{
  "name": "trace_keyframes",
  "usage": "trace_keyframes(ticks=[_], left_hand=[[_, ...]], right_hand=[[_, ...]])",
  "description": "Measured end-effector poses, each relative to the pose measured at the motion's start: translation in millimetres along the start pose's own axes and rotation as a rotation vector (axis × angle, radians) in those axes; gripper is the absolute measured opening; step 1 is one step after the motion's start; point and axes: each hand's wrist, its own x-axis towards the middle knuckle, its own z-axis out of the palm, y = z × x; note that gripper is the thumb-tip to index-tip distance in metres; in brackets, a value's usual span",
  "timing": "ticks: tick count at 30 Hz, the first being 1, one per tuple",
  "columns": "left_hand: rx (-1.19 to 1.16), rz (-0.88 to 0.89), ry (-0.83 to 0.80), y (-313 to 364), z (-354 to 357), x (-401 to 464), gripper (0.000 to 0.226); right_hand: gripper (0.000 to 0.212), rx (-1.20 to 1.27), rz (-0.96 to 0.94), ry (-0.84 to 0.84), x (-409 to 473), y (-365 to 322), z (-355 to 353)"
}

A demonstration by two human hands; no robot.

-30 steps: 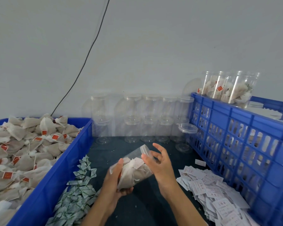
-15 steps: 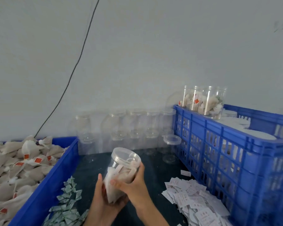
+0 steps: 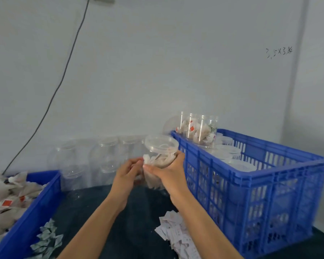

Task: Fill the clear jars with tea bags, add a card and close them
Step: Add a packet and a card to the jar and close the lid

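My right hand (image 3: 168, 170) grips a clear jar (image 3: 160, 156) packed with tea bags, its clear lid on top, held upright in the air beside the left wall of the blue crate (image 3: 266, 186). Just left of the jar is my left hand (image 3: 128, 171), fingers loosely curled, fingertips close to the jar's side; whether they touch it I cannot tell. Filled, lidded jars (image 3: 198, 130) stand in the crate's far corner. Empty clear jars (image 3: 105, 157) line the wall. Loose tea bags (image 3: 6, 199) fill the blue bin (image 3: 36, 208) at left. White cards (image 3: 178, 234) lie heaped near the crate.
Small green-white sachets (image 3: 47, 238) lie beside the bin on the dark table top (image 3: 131, 228). A black cable (image 3: 64, 75) runs down the white wall. The crate's near half holds white lids lower down.
The jar has risen and moved right toward the crate. My left hand came off the jar's underside; my right hand now carries it. The camera has tilted up.
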Motion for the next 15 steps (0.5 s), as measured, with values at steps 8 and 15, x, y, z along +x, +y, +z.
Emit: trace_keyframes(ticks=[8,15], left_hand=[[0.091,0.203,-0.183,37.6,90.3,19.1,0.015],[0.058,0.251,-0.256,29.8,147.6,40.3,0.029]], right_hand=[[0.082,-0.068,-0.020,0.191,37.6,-54.4,-80.7],[0.093,-0.091,0.008,0.246,78.0,-68.9,-130.0]])
